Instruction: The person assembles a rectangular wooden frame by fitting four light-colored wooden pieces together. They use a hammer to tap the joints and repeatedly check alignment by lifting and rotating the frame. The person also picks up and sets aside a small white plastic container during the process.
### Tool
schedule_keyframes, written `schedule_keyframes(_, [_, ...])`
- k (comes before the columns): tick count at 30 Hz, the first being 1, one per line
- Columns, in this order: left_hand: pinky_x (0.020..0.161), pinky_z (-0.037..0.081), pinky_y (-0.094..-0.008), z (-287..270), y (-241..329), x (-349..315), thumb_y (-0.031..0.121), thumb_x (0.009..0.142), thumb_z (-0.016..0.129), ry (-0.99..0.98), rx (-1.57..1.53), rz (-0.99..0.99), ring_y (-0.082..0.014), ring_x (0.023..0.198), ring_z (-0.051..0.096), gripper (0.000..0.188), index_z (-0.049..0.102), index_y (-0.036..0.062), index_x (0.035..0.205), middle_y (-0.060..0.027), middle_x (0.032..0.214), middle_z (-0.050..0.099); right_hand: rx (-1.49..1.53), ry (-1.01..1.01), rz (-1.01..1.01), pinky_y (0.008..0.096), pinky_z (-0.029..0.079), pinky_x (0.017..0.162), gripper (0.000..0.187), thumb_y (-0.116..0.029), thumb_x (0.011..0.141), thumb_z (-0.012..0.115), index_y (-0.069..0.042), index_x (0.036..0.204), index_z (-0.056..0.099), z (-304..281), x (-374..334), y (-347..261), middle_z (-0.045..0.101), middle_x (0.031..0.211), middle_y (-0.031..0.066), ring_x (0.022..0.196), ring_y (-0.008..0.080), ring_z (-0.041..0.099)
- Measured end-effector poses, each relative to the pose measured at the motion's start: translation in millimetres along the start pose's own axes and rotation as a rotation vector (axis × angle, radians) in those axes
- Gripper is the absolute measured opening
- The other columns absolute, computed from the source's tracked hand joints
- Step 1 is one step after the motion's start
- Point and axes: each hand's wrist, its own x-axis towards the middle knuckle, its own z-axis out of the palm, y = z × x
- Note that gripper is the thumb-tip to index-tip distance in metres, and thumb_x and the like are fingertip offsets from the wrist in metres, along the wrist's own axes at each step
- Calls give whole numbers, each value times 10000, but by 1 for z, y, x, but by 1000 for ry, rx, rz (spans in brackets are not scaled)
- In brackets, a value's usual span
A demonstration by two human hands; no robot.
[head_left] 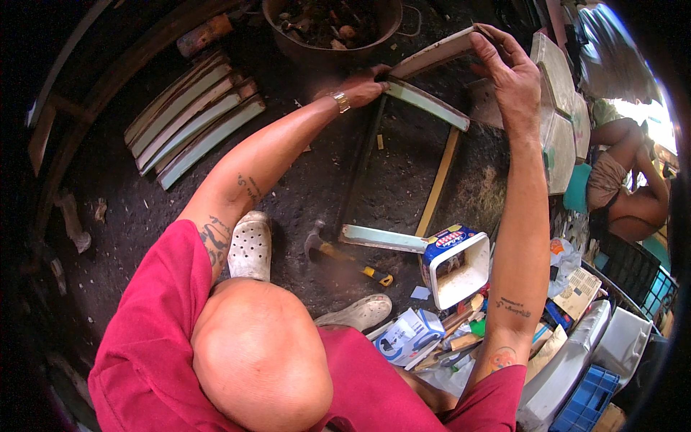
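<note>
A pale wooden board (pixel 435 55) with dark edges spans between my two hands, raised over the far end of a wooden frame. My left hand (pixel 363 86) grips the board's left end, close to the frame's corner. At the other end, my right hand (pixel 512 72) holds it between thumb and fingers. The frame on the ground has a pale green far crosspiece (pixel 430 106), a pale green near crosspiece (pixel 383 238), a yellowish side rail (pixel 437 181) and a dark side rail (pixel 363 165). Near my feet lies a hammer (pixel 327 250).
Several painted boards (pixel 194 119) lie side by side at the left. A large pot (pixel 331 49) of debris stands at the far side. A white-lined plastic tub (pixel 461 270) sits by the frame's near corner, beside scraps and boxes (pixel 410 337). Another person (pixel 622 180) sits at the right.
</note>
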Motion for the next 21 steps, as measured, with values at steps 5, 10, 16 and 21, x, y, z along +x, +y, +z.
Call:
schedule_keyframes(5, [1145,410,-463,3,-7,3,456,1021,572,9,-10,12,-339,1385,525,628,440,148,1552,-167,1528,532,16,44,69,256,569,803,383,-338,973,748,-89,1262,716,-8,-8,9,744,1118,17,953,120,704])
schedule_keyframes(10, [1138,409,-448,6,-14,7,473,1031,565,5,-93,53,-311,1360,539,616,463,136,1537,-157,1497,563,123,153,152,264,573,737,345,-338,985,734,-90,1224,714,-3,-21,8,753,1041,28,937,133,723])
schedule_keyframes(16, [1096,430,-427,11,-26,13,425,1028,570,-3,-91,56,-307,1284,582,574,492,118,1507,-172,1409,617,77,165,64,257,572,668,281,-153,952,749,-49,1205,683,11,-16,-25,721,968,59,851,133,696])
schedule_keyframes(21, [1023,474,-442,8,-19,9,345,1008,585,86,14,94,-363,1192,644,543,512,102,1488,-227,1302,676,15,75,8,238,513,565,287,-162,938,768,-51,1177,656,25,-6,-39,687,871,17,693,78,624])
